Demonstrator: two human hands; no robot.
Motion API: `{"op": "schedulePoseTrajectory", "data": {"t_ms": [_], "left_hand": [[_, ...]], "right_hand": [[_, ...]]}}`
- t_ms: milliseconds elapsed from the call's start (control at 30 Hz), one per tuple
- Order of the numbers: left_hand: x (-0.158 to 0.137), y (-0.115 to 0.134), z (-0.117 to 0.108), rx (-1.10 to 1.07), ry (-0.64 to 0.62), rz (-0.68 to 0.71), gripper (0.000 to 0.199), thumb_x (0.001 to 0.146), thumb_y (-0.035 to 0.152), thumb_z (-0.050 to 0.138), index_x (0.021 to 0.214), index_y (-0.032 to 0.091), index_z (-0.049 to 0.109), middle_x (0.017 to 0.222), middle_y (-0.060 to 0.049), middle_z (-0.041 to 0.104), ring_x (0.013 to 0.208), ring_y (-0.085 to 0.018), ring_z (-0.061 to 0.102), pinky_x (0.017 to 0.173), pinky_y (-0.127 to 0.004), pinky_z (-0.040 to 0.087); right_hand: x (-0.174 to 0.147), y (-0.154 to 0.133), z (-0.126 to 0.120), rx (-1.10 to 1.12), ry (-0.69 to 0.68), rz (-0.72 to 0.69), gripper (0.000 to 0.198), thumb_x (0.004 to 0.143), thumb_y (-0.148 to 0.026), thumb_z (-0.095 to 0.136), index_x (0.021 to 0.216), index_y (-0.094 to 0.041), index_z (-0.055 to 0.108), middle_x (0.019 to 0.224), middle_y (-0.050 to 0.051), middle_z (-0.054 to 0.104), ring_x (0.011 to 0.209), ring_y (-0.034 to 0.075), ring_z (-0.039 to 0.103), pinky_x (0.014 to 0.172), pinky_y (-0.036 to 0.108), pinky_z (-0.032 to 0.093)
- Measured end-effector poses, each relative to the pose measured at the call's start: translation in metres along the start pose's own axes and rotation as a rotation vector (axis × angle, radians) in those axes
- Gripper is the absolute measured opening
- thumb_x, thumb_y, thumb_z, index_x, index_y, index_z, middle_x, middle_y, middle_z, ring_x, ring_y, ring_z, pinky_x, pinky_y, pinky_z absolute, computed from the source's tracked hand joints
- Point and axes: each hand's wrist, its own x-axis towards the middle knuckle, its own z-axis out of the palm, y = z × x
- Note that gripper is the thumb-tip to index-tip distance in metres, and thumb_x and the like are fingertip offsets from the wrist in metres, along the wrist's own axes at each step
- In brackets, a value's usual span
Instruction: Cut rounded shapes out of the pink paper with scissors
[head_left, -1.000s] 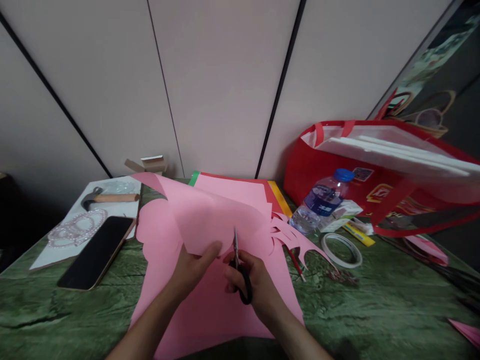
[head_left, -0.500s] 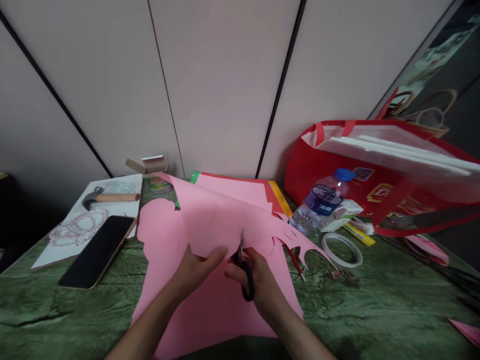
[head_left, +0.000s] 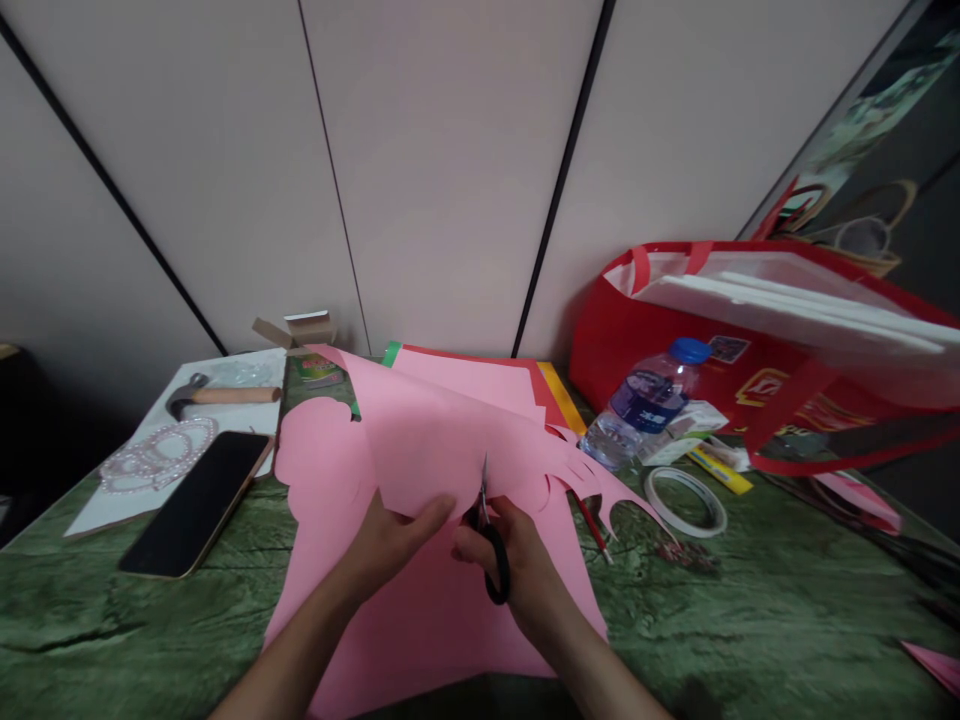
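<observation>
Green wood-grain table (head_left: 712, 630); my left fingers (head_left: 433, 514) pinch a curled pink paper sheet (head_left: 427, 425), right fingers (head_left: 474, 546) grip black-handled metal scissors (head_left: 493, 542); best keep paper taut.

Gap between phone (head_left: 196, 505) and pink paper (head_left: 450, 620)

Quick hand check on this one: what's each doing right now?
Left hand: closed, pinching the edge of the raised pink sheet.
Right hand: closed around the black-handled scissors, blades at that sheet.
</observation>
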Motion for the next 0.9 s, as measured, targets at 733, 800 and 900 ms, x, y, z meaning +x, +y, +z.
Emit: {"op": "schedulePoseTrajectory", "data": {"t_ms": [733, 800, 900], "left_hand": [[0.0011, -0.0013, -0.0039, 0.02, 0.017, -0.01, 0.029, 0.071, 0.034, 0.056, 0.092, 0.014, 0.061, 0.089, -0.008, 0.068, 0.086, -0.023, 0.061, 0.075, -0.033, 0.049], [0.0013, -0.0013, -0.0041, 0.015, 0.013, -0.002, 0.027, 0.072, 0.033, 0.056, 0.091, 0.015, 0.062, 0.089, -0.007, 0.068, 0.085, -0.022, 0.061, 0.075, -0.031, 0.049], [0.0015, -0.0013, -0.0048, 0.0, 0.004, 0.019, 0.025, 0.072, 0.031, 0.057, 0.092, 0.016, 0.062, 0.09, -0.006, 0.068, 0.084, -0.02, 0.061, 0.074, -0.029, 0.049]], "right_hand": [[-0.0013, -0.0019, 0.0005, -0.056, 0.069, 0.047, 0.038, 0.057, -0.04, 0.072, 0.078, -0.016, 0.051, 0.056, -0.005, 0.05, 0.049, 0.011, 0.051, 0.05, 0.025, 0.044], [-0.0012, -0.0018, 0.0005, -0.05, 0.067, 0.055, 0.036, 0.057, -0.037, 0.072, 0.078, -0.016, 0.051, 0.053, -0.005, 0.049, 0.047, 0.011, 0.05, 0.05, 0.026, 0.044], [-0.0006, -0.0002, -0.0002, -0.049, 0.059, 0.066, 0.033, 0.057, -0.033, 0.072, 0.077, -0.016, 0.051, 0.052, -0.006, 0.049, 0.046, 0.01, 0.048, 0.049, 0.025, 0.044]]}}
